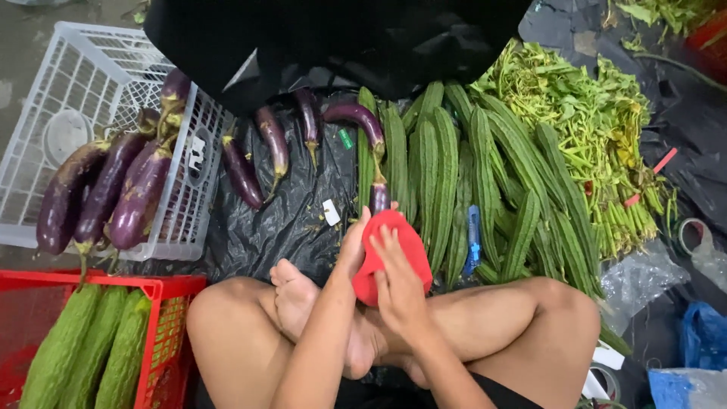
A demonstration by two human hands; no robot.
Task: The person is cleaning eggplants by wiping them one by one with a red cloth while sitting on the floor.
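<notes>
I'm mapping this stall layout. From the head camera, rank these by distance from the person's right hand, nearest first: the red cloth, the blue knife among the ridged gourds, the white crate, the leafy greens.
1. red cloth, in the right hand itself.
2. blue knife, just right, among the ridged gourds.
3. leafy greens, far upper right.
4. white crate, far upper left.

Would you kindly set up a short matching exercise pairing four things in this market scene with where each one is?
Things:
1. red cloth
2. bumpy green bitter gourds
3. long ridged green gourds
4. glossy purple eggplants at the far left

Places:
A. in the red plastic crate
B. laid side by side on the black plastic sheet
C. resting over the white plastic crate
D. held between the left hand and right hand, wrapped around a purple eggplant

Pairs: 1-D, 2-A, 3-B, 4-C
</notes>
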